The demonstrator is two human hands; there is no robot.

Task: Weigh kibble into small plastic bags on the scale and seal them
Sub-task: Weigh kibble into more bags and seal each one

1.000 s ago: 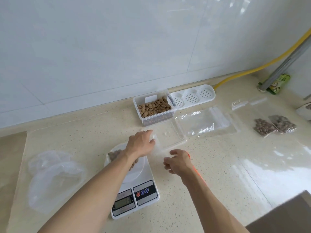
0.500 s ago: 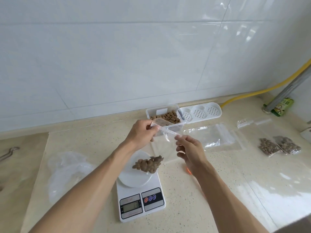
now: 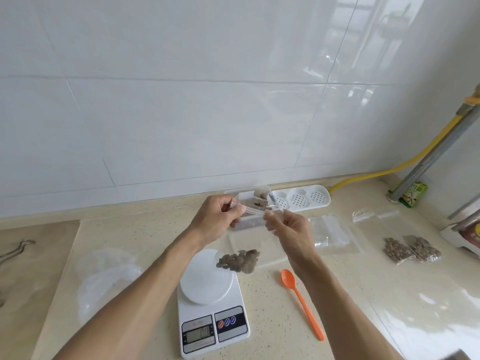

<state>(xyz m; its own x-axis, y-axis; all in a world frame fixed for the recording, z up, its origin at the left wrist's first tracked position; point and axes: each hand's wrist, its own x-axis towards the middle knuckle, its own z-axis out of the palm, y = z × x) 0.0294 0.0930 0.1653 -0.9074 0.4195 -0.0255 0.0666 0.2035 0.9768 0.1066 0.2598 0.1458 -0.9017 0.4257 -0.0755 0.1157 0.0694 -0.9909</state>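
A small clear plastic bag (image 3: pixel 249 237) hangs in the air above the counter, brown kibble (image 3: pixel 239 261) bunched at its bottom. My left hand (image 3: pixel 215 222) pinches the left end of its top strip and my right hand (image 3: pixel 288 227) pinches the right end. The white digital scale (image 3: pixel 207 302) stands below with a bare round platform. Behind my hands, the clear kibble tub (image 3: pixel 257 201) is mostly hidden. An orange spoon (image 3: pixel 301 300) lies right of the scale.
Two filled kibble bags (image 3: pixel 410 249) lie at the right, with empty zip bags (image 3: pixel 332 235) beside them. A white perforated lid (image 3: pixel 301 198) rests by the wall. Crumpled clear plastic (image 3: pixel 104 274) lies left of the scale. A yellow hose (image 3: pixel 389 172) and a grey pipe (image 3: pixel 436 154) run at the right.
The bag with kibble has been lifted off the scale platform into the air. Both hands rose and now pinch its top strip. The camera tilted up.
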